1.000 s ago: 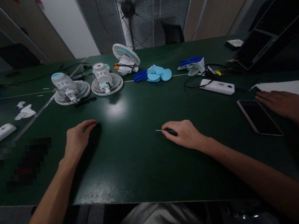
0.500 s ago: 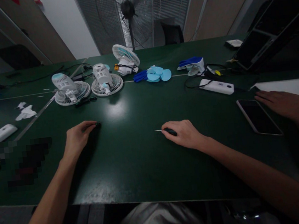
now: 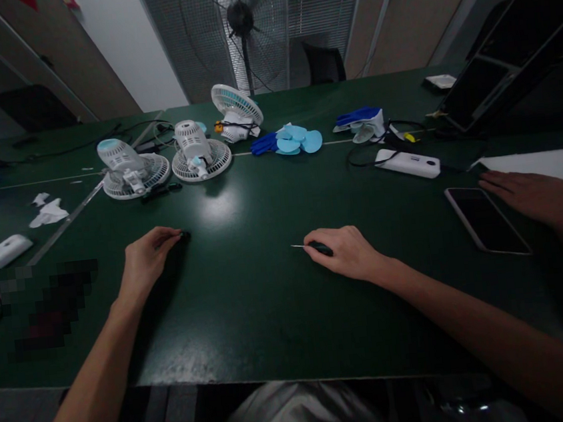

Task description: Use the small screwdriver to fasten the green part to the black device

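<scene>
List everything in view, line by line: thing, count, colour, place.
Screwdriver: 1, dark handle, centre right
Small piece: 1, black, centre left
Table: 1, green, across view
Desk fans: 3, white and light-blue, far left to centre
Fan blade: 1, light blue, far centre
Gloves: at least 2, blue and white, far centre and right
Power strips, apparently: 2, white, left and right
Smartphone: 1, dark, right
Tissues: 2, white, left
Sheet: 1, white, right edge
Pedestal fan: 1, dark, background
Chairs: at least 2, black, background
Co-worker's hand: 1, bare, beside smartphone
Left hand: 1, bare, pinching small piece
Right hand: 1, bare, holding screwdriver
</scene>
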Motion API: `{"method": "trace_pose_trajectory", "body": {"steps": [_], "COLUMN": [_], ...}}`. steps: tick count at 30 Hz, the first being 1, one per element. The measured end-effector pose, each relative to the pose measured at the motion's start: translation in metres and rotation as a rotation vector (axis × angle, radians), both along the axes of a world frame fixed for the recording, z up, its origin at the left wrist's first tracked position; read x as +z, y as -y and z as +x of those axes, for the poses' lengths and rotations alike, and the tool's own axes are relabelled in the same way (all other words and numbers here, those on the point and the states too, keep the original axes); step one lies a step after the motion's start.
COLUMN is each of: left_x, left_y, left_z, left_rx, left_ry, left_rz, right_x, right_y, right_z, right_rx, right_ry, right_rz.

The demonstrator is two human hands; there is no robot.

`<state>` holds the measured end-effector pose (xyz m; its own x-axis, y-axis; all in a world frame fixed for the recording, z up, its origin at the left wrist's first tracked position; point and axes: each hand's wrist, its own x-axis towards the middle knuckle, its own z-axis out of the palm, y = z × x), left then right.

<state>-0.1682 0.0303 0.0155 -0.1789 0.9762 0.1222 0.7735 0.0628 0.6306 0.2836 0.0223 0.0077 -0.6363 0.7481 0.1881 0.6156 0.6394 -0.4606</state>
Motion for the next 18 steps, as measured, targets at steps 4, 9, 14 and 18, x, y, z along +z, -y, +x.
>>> {"method": "trace_pose_trajectory", "body": {"steps": [4, 9, 14, 18], "left_x": [-0.003, -0.003, -0.006, -0.013], "left_y": [0.002, 0.013, 0.02, 0.018], "left_z": [0.016, 0.08, 0.151, 0.179], "left_rx": [-0.1, -0.406, -0.691, -0.782], "left_ry": [-0.037, -0.012, 0.093, 0.134], "left_rz": [0.0, 0.011, -0.027, -0.028], "right_x": [0.0, -0.001, 0.002, 0.005], "right_y": [-0.001, 0.001, 0.003, 0.004], "right_z": [0.0, -0.001, -0.001, -0.002], "right_rx": [0.004, 0.02, 0.078, 0.093], "right_ry": [-0.003, -0.037, -0.071, -0.055], "right_rz": [-0.007, 0.023, 0.039, 0.026]}}
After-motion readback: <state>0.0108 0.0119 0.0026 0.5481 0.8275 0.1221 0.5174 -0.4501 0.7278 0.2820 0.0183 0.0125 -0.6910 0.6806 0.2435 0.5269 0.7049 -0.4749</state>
